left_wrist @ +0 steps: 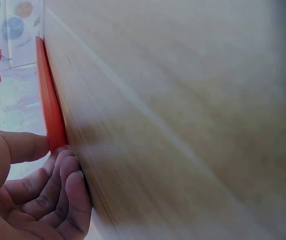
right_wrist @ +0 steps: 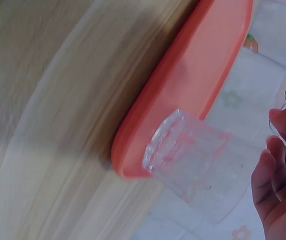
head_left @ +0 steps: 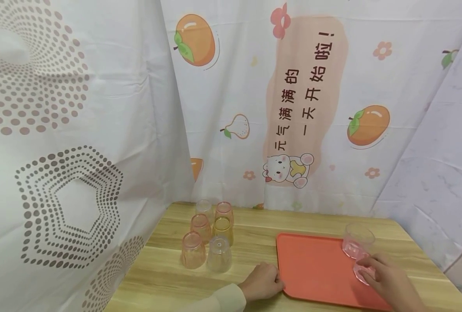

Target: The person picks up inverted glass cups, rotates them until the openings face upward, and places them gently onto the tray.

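Observation:
My left hand (head_left: 263, 281) pinches the near left corner of a red-orange tray (head_left: 316, 268); in the left wrist view its thumb lies on the tray rim (left_wrist: 51, 107), with the fingers curled against the outside. Over the tray's right side, my right hand (head_left: 387, 277) has thumb and fingertips at the top of a clear glass (head_left: 358, 273), apparently pinching its rim; the fingers cover much of it. Another clear glass (head_left: 357, 237) stands upright just behind, at the tray's far right corner. The right wrist view shows a clear glass (right_wrist: 193, 160) with its base on the tray.
Several upside-down glasses stand grouped on the left of the wooden table (head_left: 250, 229), among them a yellow one (head_left: 223, 232), a pinkish one (head_left: 193, 251) and a clear one (head_left: 219, 255). Printed curtains (head_left: 231, 86) hang behind the table and along both sides.

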Demonstrator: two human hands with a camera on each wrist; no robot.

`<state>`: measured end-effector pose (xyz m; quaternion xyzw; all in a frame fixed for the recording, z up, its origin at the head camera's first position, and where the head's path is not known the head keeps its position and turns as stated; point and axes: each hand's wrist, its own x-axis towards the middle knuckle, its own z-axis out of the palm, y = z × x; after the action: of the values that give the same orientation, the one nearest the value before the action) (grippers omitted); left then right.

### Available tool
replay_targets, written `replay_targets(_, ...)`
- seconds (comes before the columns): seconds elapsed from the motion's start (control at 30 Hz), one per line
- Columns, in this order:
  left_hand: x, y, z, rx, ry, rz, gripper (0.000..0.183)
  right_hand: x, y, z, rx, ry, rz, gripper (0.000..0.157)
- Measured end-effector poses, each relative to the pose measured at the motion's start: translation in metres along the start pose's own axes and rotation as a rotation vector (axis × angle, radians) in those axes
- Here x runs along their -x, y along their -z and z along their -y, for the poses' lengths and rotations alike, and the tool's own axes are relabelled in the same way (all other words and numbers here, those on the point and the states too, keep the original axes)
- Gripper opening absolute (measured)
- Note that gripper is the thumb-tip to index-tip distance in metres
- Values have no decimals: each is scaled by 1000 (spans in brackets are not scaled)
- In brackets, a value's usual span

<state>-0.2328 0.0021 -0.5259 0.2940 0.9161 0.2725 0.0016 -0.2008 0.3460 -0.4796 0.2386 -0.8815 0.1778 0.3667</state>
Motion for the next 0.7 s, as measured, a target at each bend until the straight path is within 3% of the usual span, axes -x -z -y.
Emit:
replay_targets(0.3,1,1,-1,-31,-7,2,50,3,-19,12,-78,118,34,45)
replay_targets(0.53,0,0,1,-9,-17,3,50,6,-33,26,-83,97,90,41)
replay_targets(0.7,-1,-1,3,22,-26,24,50,5,-38,41,-114,24,241,25)
